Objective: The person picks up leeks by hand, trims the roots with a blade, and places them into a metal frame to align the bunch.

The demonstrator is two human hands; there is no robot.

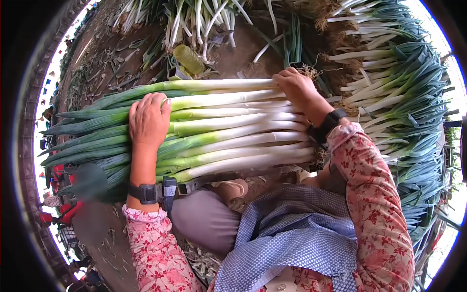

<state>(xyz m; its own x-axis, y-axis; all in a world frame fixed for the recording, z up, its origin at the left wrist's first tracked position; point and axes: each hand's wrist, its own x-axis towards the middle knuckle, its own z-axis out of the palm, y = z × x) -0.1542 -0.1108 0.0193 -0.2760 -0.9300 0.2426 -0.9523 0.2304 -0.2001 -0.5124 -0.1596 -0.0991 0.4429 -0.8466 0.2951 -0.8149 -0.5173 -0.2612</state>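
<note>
Several long leeks (233, 121) lie side by side across a low support in front of me, dark green leaves to the left and white shafts to the right. My left hand (150, 121) lies on top of them where the green begins, its fingers stretched over the leaves and its thumb towards the right. At the root end, my right hand (297, 88) is curled over the white end of the farthest leek, fingertips partly hidden. Stringy roots (309, 72) stick out just beyond that hand. The leeks cover most of the support beneath.
A tall pile of leeks (413, 112) runs along the right, roots facing inwards. More leeks (199, 19) lie at the far side, near a translucent yellow cylinder (188, 58). Scraps of leaf litter the brown ground (116, 53). My knee (204, 219) and blue apron (296, 238) are close below.
</note>
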